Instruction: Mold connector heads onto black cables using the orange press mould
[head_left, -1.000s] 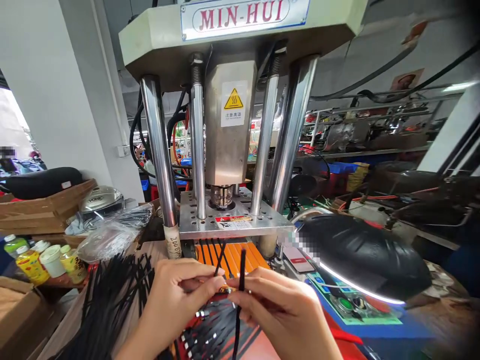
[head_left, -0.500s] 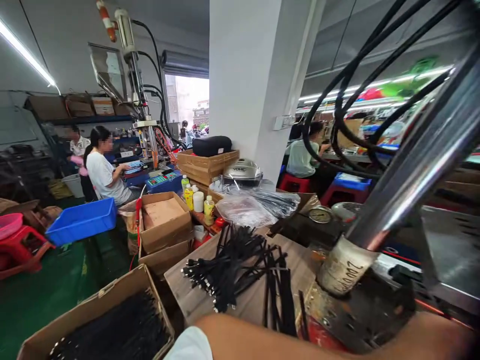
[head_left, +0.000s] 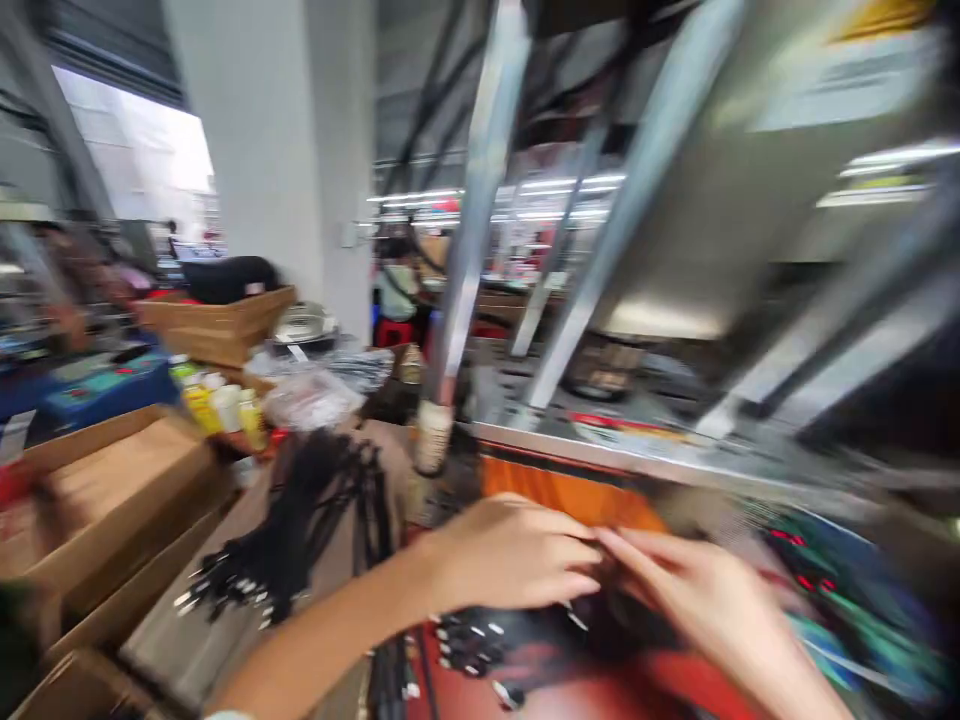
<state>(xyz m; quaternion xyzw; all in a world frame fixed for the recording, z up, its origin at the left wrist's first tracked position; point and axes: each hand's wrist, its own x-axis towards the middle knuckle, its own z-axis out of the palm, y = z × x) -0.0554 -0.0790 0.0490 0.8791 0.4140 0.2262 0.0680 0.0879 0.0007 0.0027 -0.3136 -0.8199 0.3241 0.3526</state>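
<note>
In the middle of the head view, my left hand (head_left: 521, 555) reaches in with its fingers closed and pointing right. Its fingertips meet those of my right hand (head_left: 701, 590), whose thumb and fingers are pinched together. What the fingertips hold is dark, blurred and partly hidden, so I cannot make it out. Below my left hand, a cluster of black cable-like pieces with silvery ends (head_left: 472, 640) lies on a red surface (head_left: 457, 695). To the left, a larger heap of similar black pieces (head_left: 300, 520) lies on a wooden board (head_left: 180, 625).
Shiny metal columns (head_left: 577, 290) of a machine rise behind my hands, above its metal bed (head_left: 675, 450). A control panel with red lights (head_left: 817, 570) is at right. Cardboard boxes (head_left: 142, 490), bottles (head_left: 225, 405) and a plastic bag (head_left: 311, 395) stand left. A person (head_left: 397, 290) sits beyond.
My view has swung right, bringing the machine columns and panel into sight. Both my hands now show, fingertips together over the red surface; before, mainly a forearm was visible.
</note>
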